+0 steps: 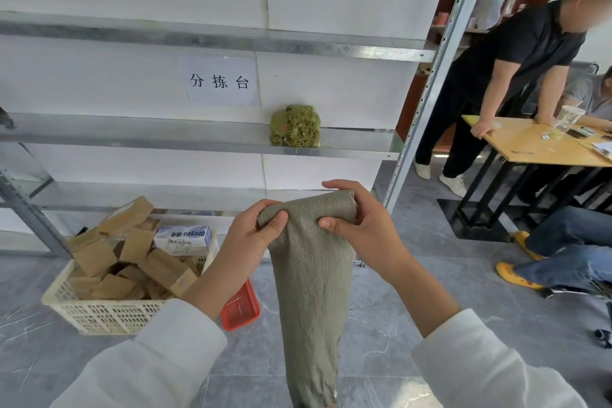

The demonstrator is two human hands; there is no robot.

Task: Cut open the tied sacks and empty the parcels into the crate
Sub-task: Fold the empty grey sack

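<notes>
Sack: We hold the grey-green woven sack (313, 275) in mid-air at the centre of the view. It hangs limp and narrow from its top end and runs down past the lower edge of the frame.
Sack vs. fingers: The bunched top end lies between our two hands. The cloth stretches from one grip to the other, and the rest drops below them.
Left hand: The left hand (251, 232) clenches the sack's top left corner. The thumb (276, 220) presses on the near face and the other fingers are curled behind the cloth.
Right hand: The right hand (361, 225) grasps the top right corner. The fingers (341, 185) hook over the upper fold and the thumb pinches the near face.
Sleeves: White, on both forearms.
Crate: A cream lattice plastic crate (109, 315) stands on the grey floor (381, 308) to the left, well apart from the sack.
Crate contents: Brown cardboard parcels (132, 262) are heaped above the rim, with one white printed carton (182, 238) on top at the back.
Red basket: A small red mesh basket (240, 310) sits just beside the crate's right end, partly hidden by our left forearm.
Rack: A metal shelving rack (198, 139) stands behind the crate. A paper sign (218, 80) is on the white backing, and a mossy green clump (295, 126) is on the middle shelf.
Right background: A standing person in black (506, 76) leans with both hands on a wooden table (530, 146). A seated person's jeans (569, 242) and yellow shoes show below it.
</notes>
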